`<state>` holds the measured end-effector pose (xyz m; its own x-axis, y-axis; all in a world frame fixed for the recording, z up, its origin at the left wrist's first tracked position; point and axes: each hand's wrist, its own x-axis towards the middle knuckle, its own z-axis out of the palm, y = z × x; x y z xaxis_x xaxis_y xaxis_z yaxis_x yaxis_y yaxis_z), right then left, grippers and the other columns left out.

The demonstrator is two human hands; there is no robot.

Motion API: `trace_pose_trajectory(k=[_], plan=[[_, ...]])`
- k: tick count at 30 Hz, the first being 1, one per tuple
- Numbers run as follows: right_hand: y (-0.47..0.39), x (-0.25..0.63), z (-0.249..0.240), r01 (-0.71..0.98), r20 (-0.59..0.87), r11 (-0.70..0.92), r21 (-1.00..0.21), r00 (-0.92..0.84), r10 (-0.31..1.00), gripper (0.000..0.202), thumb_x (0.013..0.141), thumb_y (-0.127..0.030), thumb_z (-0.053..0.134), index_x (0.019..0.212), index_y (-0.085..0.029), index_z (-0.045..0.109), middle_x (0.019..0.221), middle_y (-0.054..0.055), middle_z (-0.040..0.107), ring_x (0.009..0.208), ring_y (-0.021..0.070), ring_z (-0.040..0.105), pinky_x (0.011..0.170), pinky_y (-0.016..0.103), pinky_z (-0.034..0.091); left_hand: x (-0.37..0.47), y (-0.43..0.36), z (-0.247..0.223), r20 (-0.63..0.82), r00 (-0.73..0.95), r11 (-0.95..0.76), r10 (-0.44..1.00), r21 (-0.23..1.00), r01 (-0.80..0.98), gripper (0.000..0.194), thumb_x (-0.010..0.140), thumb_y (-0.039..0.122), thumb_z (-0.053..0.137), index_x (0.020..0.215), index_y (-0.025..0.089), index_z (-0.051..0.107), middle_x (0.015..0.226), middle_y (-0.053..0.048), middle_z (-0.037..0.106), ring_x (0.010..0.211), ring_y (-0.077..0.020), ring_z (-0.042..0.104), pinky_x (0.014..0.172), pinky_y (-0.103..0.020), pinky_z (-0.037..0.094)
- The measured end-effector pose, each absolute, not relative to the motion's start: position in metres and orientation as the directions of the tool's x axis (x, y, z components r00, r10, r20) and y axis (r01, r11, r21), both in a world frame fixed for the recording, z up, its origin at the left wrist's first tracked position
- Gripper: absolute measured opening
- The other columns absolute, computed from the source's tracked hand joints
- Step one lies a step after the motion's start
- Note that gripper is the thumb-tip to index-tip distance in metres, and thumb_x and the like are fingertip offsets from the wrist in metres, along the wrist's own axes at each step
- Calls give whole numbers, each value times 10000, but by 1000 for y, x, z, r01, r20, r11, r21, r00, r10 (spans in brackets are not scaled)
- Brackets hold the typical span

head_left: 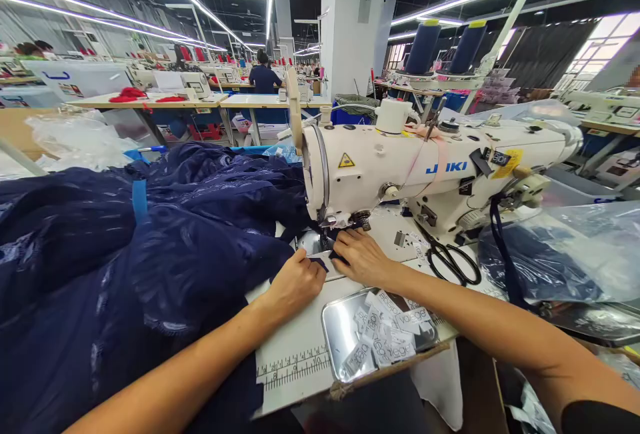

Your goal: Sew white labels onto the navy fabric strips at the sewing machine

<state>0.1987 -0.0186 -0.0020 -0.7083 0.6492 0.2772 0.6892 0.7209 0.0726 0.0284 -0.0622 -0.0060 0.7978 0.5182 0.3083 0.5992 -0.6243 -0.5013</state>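
Observation:
A white sewing machine (370,161) stands on the table in front of me, its needle area just beyond my hands. My left hand (299,281) is closed, pinching the edge of the navy fabric (210,247) left of the needle. Close to the presser foot, my right hand (361,257) bends its fingers down onto a dark piece of the same fabric; its fingertips are partly hidden. The bulk of the cloth lies heaped to the left and hangs over the table's front.
A metal tray (345,327) holds several white printed labels (393,331) at the front edge. Black scissors (453,262) lie right of my right hand. Farther right is a plastic bag (565,261) with navy cloth. A person (265,77) sits at a table beyond.

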Motion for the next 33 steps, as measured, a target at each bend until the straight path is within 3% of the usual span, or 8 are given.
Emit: trace_pose_trajectory(k=[5, 11, 16, 22, 29, 33], plan=[[-11, 200, -2, 671, 266, 741, -11, -713, 649, 150, 821, -153, 451, 759, -125, 586, 881, 78, 572, 819, 186, 505, 755, 322, 331, 28, -63, -6, 315, 807, -590, 500, -558, 583, 281, 765, -20, 355, 618, 114, 554, 517, -54, 565, 456, -167, 505, 565, -311, 318], [-10, 193, -6, 657, 250, 673, -340, -627, 738, 150, 800, -111, 480, 666, -136, 541, 832, 39, 569, 771, 139, 531, 698, 265, 351, 29, -62, -6, 408, 775, -538, 482, -561, 629, 279, 773, -13, 340, 647, 105, 560, 464, -28, 523, 430, -149, 484, 556, -293, 331], [-7, 190, -9, 641, 223, 594, -487, -567, 793, 205, 780, -98, 507, 581, -144, 494, 794, 19, 571, 729, 123, 537, 680, 256, 344, 33, -60, -5, 434, 774, -527, 461, -568, 632, 349, 809, -12, 270, 701, 95, 585, 464, -28, 527, 432, -137, 473, 556, -281, 349], [-8, 191, -9, 627, 238, 585, -514, -552, 799, 196, 770, -92, 514, 582, -142, 503, 785, 14, 573, 718, 122, 535, 672, 260, 333, 38, -56, -7, 417, 781, -570, 465, -535, 624, 349, 808, -13, 266, 726, 74, 594, 469, -44, 537, 439, -154, 487, 536, -297, 353], [-11, 190, -7, 635, 256, 590, -498, -543, 800, 167, 774, -79, 511, 618, -134, 537, 790, 25, 575, 724, 131, 536, 690, 276, 360, 38, -55, -7, 396, 801, -555, 450, -578, 598, 301, 788, -6, 315, 714, 67, 597, 474, -33, 538, 432, -141, 492, 542, -290, 357], [-9, 195, -11, 561, 297, 621, -547, -563, 771, 145, 785, -105, 527, 657, -136, 588, 775, 27, 582, 735, 132, 544, 683, 263, 404, 38, -55, -7, 378, 800, -563, 466, -570, 598, 271, 773, 0, 350, 675, 95, 585, 474, -21, 535, 437, -138, 497, 560, -288, 357]])
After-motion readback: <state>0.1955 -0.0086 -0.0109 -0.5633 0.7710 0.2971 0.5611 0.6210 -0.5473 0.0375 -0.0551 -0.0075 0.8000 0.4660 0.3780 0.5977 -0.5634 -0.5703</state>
